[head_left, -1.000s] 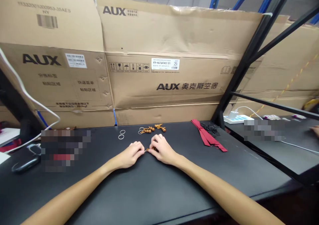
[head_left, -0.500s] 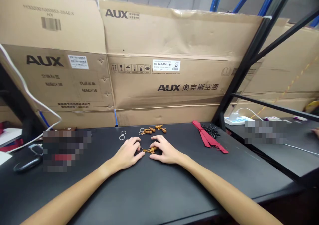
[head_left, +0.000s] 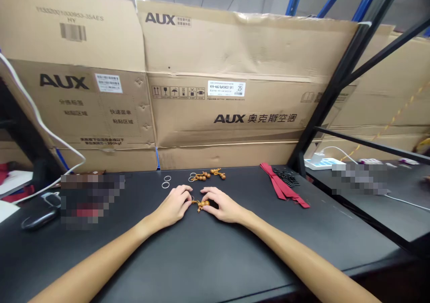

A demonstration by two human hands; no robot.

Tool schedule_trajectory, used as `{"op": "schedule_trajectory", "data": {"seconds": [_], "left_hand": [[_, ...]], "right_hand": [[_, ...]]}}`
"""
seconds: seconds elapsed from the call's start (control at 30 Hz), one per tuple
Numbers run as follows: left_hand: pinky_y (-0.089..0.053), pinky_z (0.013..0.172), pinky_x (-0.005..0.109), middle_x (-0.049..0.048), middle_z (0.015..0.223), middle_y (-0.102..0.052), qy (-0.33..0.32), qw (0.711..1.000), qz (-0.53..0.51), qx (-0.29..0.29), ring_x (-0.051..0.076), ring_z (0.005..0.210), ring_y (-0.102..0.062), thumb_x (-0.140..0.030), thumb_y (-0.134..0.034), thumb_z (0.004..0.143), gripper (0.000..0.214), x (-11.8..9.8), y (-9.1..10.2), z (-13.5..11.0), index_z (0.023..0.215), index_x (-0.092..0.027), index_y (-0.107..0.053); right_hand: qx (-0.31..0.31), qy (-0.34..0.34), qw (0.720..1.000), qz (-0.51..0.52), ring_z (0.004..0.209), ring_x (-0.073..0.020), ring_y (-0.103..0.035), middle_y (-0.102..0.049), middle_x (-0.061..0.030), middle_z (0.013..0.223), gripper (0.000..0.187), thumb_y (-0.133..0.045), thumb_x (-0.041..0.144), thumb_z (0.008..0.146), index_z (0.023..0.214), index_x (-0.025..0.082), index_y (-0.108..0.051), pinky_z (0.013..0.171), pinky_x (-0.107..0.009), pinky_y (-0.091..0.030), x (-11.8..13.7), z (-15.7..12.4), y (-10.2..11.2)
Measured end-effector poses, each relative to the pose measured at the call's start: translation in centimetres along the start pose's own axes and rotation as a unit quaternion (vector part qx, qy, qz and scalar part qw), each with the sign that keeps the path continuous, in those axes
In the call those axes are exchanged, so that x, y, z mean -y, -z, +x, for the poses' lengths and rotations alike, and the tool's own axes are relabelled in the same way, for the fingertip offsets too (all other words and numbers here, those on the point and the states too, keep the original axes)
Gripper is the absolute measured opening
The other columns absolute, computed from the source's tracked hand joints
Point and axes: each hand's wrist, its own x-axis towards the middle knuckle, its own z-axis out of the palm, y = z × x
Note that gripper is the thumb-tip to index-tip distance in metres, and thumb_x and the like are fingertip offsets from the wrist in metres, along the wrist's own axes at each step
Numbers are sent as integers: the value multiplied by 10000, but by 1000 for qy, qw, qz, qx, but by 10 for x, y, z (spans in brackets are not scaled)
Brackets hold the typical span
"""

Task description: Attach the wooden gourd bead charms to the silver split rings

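Note:
Between my hands, just above the black tabletop, is a keychain of brown wooden beads [head_left: 202, 203] on a yellow-brown cord with a metal ring at its left end. My left hand [head_left: 174, 206] is closed at that ring, fingers and thumb pinched together on it. My right hand [head_left: 224, 204] curls round the bead end from the right, its thumb against the beads. Behind my hands lie more brown bead pendants [head_left: 200, 177], some with rings, and another bead cluster [head_left: 220, 174]. To their left, two loose metal key rings [head_left: 165, 185] lie flat.
Red fabric strips [head_left: 277, 182] and a pile of black clasps [head_left: 287, 177] lie at the right. A black computer mouse [head_left: 39, 220] and a white cable [head_left: 43, 126] are at the left. Cardboard boxes [head_left: 235, 133] wall off the back; a black metal frame [head_left: 322, 110] stands right.
My left fingers have drawn together at the ring, and the thumb has pulled in. My right thumb has shifted, showing more of the beads. The view has moved slightly.

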Motion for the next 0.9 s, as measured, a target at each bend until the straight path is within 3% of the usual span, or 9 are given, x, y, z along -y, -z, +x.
{"op": "schedule_trajectory", "data": {"seconds": [0.23, 0.5, 0.73, 0.9], "left_hand": [[-414, 966, 406, 78, 1178, -553, -12, 999, -31, 31, 227, 1096, -511, -206, -445, 929, 158, 1, 1, 1, 828, -204, -568], [-419, 947, 417, 84, 1176, -548, -4, 1000, -11, 21, 241, 1095, -509, -237, -478, 915, 132, -2, 2, -1, 816, -199, -556], [-413, 970, 397, 78, 1193, -545, -16, 999, -27, 34, 231, 1118, -507, -215, -473, 919, 129, 0, 2, 0, 822, -204, -557], [-430, 959, 423, 88, 1178, -563, 1, 999, -20, 34, 250, 1123, -519, -283, -510, 905, 107, -5, 4, 0, 849, -204, -556]], "right_hand": [[-66, -79, 994, -39, 1104, -231, -573, -604, -124, 1145, 55, -584, 228, 859, 895, 187, -577, 951, -426, -461, -17, 1, -3], [-2, 3, 1000, 25, 1206, -201, -510, -567, -97, 1257, 83, -584, 257, 885, 951, 210, -602, 1016, -389, -416, 2, -1, 0], [-65, -81, 994, -34, 1080, -233, -587, -630, -112, 1119, 42, -591, 220, 857, 885, 189, -587, 938, -414, -464, -13, 2, -3], [-18, -27, 999, -14, 1148, -229, -564, -615, -113, 1207, 74, -583, 249, 873, 926, 199, -597, 973, -409, -448, -4, 0, 1]]}}
